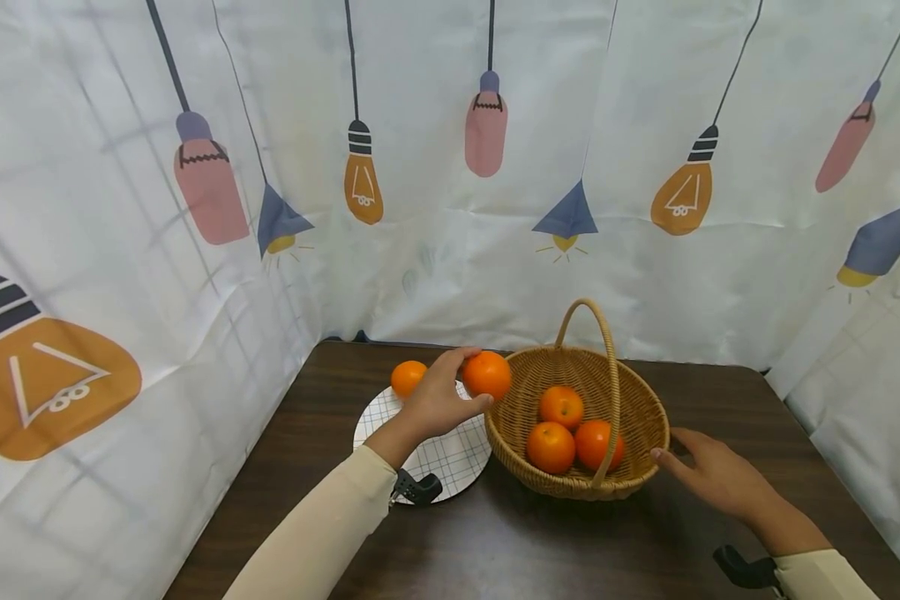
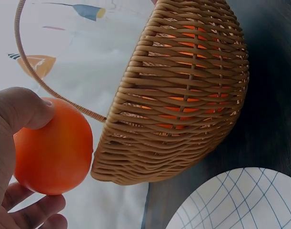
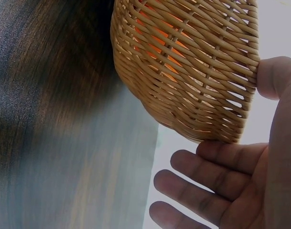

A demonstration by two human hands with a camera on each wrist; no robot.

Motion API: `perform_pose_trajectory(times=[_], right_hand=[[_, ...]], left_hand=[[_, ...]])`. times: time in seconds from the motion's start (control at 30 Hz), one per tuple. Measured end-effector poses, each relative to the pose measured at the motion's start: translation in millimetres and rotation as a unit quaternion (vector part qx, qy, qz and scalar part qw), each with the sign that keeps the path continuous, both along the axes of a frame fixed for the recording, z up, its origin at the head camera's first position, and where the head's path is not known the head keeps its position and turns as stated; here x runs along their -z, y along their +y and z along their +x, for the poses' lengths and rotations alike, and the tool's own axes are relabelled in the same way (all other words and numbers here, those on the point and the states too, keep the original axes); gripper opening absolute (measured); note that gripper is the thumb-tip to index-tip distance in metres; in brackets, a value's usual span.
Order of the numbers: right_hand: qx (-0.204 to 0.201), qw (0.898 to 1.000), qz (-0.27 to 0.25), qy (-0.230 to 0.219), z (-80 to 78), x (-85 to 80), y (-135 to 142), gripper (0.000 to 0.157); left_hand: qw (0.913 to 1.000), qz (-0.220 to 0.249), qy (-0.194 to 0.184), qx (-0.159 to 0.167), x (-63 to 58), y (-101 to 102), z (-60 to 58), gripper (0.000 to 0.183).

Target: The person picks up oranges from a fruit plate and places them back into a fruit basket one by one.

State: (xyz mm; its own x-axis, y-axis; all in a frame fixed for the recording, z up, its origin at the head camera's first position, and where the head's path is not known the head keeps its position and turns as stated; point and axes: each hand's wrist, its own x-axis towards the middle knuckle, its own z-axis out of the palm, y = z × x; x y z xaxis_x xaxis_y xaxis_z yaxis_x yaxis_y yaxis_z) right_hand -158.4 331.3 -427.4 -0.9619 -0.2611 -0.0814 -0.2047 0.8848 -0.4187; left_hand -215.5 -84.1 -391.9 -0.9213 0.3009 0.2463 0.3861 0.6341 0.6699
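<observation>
My left hand (image 1: 447, 400) holds an orange (image 1: 487, 375) between thumb and fingers, level with the left rim of a wicker basket (image 1: 510, 462). In the left wrist view the held orange (image 2: 55, 150) is right beside the basket's rim, its stem end out of sight. The basket has a tall arched handle (image 1: 610, 358), and three oranges (image 1: 551, 447) lie inside. My right hand (image 1: 720, 471) holds the basket's right rim with thumb and index finger; the other fingers (image 3: 193, 193) extend loosely, apart from the weave.
A round white plate (image 1: 450, 462) with a blue grid stands left of the basket, under my left forearm. Another orange (image 1: 407, 378) sits at the plate's back edge. The dark wooden table (image 1: 495, 550) ends at a lamp-patterned curtain (image 1: 435, 275) behind and at the sides.
</observation>
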Motion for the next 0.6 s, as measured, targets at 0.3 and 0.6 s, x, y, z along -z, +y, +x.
perform_pose_trajectory(times=[0.3, 0.6], right_hand=[[0.003, 1.000, 0.005, 0.005, 0.8, -1.5, -1, 0.076], [0.002, 1.000, 0.006, 0.000, 0.9, -1.2, -2, 0.076]], left_hand=[[0.9999, 0.002, 0.007, 0.010, -1.5, 8, -1.0, 0.073], [0.9996, 0.012, -0.001, 0.024, 1.4, 14, 0.0, 0.072]])
